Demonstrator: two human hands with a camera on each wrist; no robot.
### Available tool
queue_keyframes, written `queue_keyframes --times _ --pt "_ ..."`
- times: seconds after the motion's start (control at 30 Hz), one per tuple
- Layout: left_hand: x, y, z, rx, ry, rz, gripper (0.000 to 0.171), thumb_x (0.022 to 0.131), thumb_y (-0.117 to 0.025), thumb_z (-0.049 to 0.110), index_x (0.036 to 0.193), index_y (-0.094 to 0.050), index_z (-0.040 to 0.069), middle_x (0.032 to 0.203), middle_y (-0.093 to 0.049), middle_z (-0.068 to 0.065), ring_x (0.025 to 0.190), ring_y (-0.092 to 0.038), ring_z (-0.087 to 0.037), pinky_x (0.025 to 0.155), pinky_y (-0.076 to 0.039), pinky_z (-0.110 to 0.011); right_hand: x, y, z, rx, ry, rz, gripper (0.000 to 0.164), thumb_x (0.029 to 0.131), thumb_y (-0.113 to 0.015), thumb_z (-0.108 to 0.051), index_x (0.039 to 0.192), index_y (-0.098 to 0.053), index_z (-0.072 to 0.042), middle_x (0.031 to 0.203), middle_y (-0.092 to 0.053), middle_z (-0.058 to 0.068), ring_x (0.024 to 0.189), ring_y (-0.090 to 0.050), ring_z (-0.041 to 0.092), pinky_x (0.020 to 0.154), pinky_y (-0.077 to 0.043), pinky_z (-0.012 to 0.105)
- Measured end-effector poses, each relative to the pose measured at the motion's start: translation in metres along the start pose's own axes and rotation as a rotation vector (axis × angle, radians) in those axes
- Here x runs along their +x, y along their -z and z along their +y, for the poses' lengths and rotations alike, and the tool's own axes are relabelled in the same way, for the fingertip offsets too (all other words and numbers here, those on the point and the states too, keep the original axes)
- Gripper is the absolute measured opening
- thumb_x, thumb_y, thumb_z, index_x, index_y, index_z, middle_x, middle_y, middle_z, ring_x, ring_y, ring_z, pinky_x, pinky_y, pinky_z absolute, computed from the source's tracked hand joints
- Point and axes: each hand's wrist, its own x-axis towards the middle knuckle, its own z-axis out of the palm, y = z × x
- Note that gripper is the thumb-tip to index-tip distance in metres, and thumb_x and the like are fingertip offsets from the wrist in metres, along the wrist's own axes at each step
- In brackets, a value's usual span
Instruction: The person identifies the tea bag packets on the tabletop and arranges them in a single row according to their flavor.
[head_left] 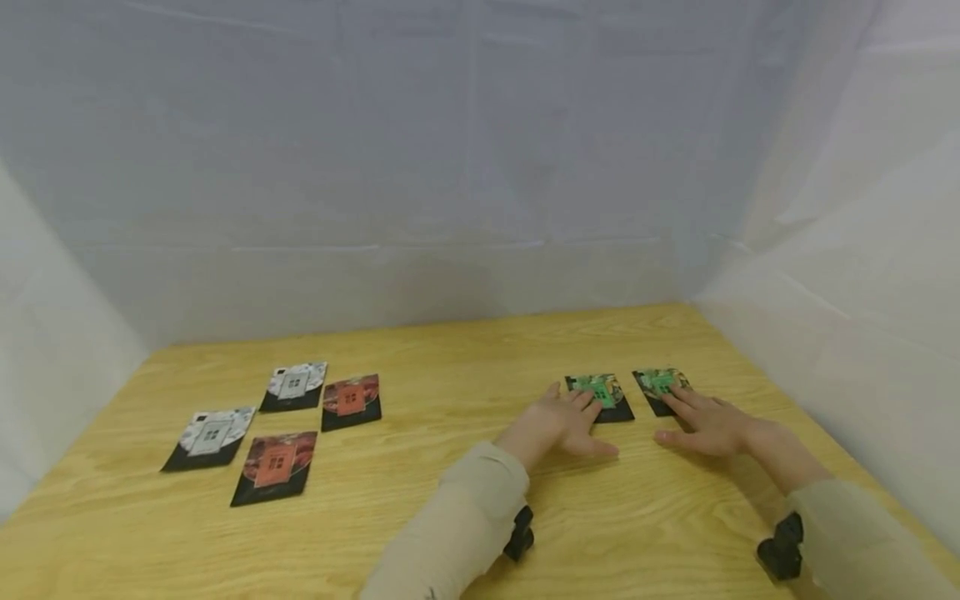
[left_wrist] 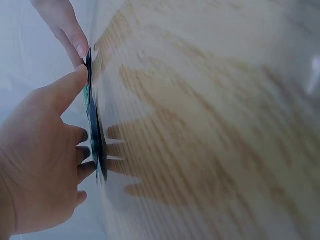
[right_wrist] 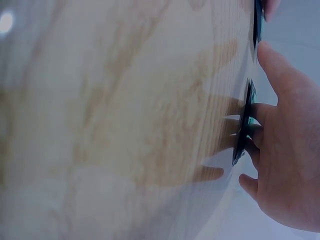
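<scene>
Two flat black packets with green labels lie on the right part of the wooden table. My left hand (head_left: pixel 564 419) has its fingertips on the left green packet (head_left: pixel 606 400), fingers extended and thumb out to the side. The right hand (head_left: pixel 708 423) touches the other green packet (head_left: pixel 660 385) with spread fingers and covers its lower right part. Seen edge-on in the left wrist view, a thin dark packet (left_wrist: pixel 94 120) sits under the fingertips of that hand. The right wrist view likewise shows a packet (right_wrist: pixel 243 125) beneath the fingers.
On the table's left side lie two white-labelled packets (head_left: pixel 295 385) (head_left: pixel 212 437) and two red-labelled packets (head_left: pixel 351 402) (head_left: pixel 275 468), spaced apart. The wooden table (head_left: pixel 450 500) meets pale sheeting (head_left: pixel 420 167) at the back and both sides.
</scene>
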Motion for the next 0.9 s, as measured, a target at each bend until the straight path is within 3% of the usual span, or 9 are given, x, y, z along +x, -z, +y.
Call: queue_keyframes --times 0.23,0.47,0.67,0.9 --pt "-0.007 0.0 -0.011 0.039 -0.062 0.081 0.086 0.086 -0.027 0.073 0.151 -0.003 0.021 0.156 0.003 0.0 0.141 -0.001 -0.015 0.114 -0.002 -0.039 0.003 -0.002 0.001 0.003 0.007 0.013 0.084 0.091 -0.045 -0.056 0.142 -0.027 0.007 0.146 -0.014 0.033 0.131 -0.015 0.051 0.1 -0.013 0.068" --pt "-0.022 -0.005 -0.043 0.011 -0.084 0.121 0.085 0.089 -0.031 0.067 0.151 -0.001 0.018 0.156 0.003 -0.003 0.142 0.0 -0.02 0.113 0.001 -0.043 0.003 -0.004 0.004 0.011 0.033 0.026 0.082 0.091 -0.047 -0.054 0.142 -0.027 0.007 0.146 -0.015 0.033 0.131 -0.015 0.052 0.099 -0.012 0.07" --pt "-0.049 -0.016 -0.076 -0.064 -0.042 0.149 0.079 0.092 -0.031 0.062 0.151 -0.004 0.016 0.156 0.0 -0.006 0.141 0.0 -0.022 0.113 0.002 -0.043 0.002 -0.006 0.006 0.015 0.047 0.033 0.081 0.091 -0.049 -0.052 0.142 -0.028 0.008 0.145 -0.017 0.034 0.13 -0.016 0.053 0.097 -0.015 0.071" --pt "-0.087 -0.025 -0.113 -0.071 0.014 0.158 0.077 0.094 -0.034 0.058 0.15 -0.01 0.01 0.155 -0.006 -0.01 0.141 -0.006 -0.025 0.112 0.001 -0.046 0.004 -0.003 0.005 0.013 0.056 0.034 0.08 0.091 -0.05 -0.052 0.141 -0.03 0.007 0.144 -0.017 0.034 0.129 -0.017 0.053 0.097 -0.015 0.071"
